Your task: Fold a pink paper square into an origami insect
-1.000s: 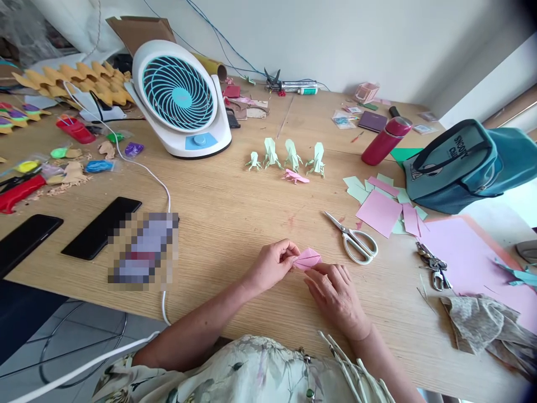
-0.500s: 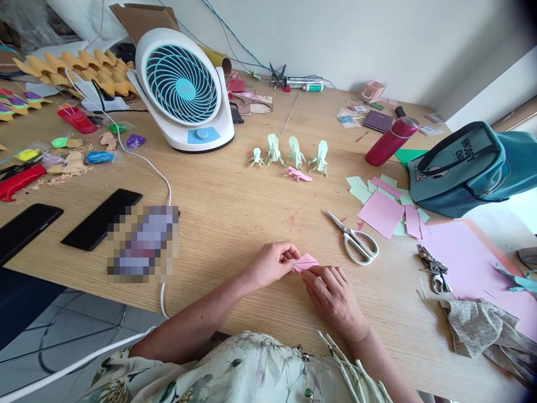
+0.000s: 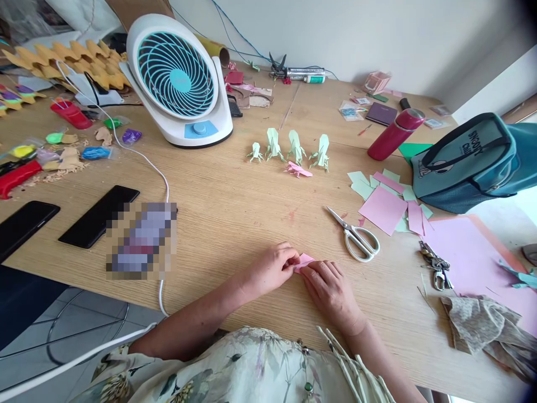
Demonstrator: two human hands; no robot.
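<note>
A small folded piece of pink paper (image 3: pixel 305 259) lies between my two hands near the table's front edge. My left hand (image 3: pixel 279 266) pinches its left side with thumb and fingertips. From the right, my right hand (image 3: pixel 331 288) grips the other side, and its fingers cover much of the paper. White-handled scissors (image 3: pixel 356 238) lie just beyond my right hand, with the blades pointing away to the left. Farther back stand several pale green folded paper figures (image 3: pixel 295 146), and a pink paper figure (image 3: pixel 298 169) rests in front of them.
Pink and green paper pieces (image 3: pixel 382 210) lie to the right, by a red bottle (image 3: pixel 396 134) and a teal bag (image 3: pixel 465 162). Keys (image 3: pixel 436 266) and a grey cloth (image 3: pixel 482 324) sit nearer. A fan (image 3: pixel 180 84) and a phone (image 3: pixel 100 215) are on the left.
My right fingers have moved slightly left over the pink paper, and less of it shows now. Its raised part looks folded differently. The camera view has shifted a little.
</note>
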